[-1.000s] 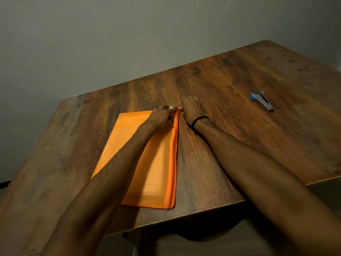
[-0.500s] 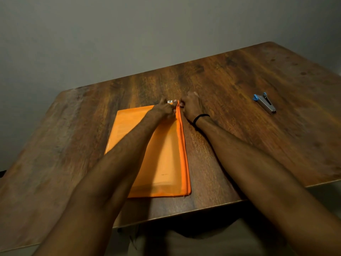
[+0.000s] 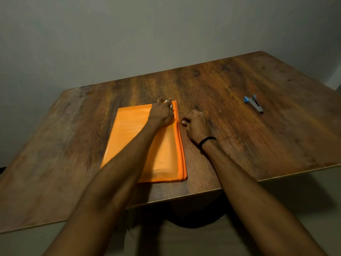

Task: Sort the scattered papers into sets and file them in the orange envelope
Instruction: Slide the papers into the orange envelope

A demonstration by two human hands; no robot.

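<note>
Envelope (image 3: 129,137) flat on table (image 3: 73,145), near front edge, left of centre. My left hand (image 3: 161,113) rests on its far right corner. My right hand (image 3: 195,124) sits just right of it, pinching its right edge. Stapler (image 3: 253,105) well apart, far right. Wall (image 3: 129,43) behind table.

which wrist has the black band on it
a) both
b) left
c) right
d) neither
c: the black band circles the wrist just behind the right hand. The wrist of the left hand, which rests on the orange envelope, is bare.
</note>
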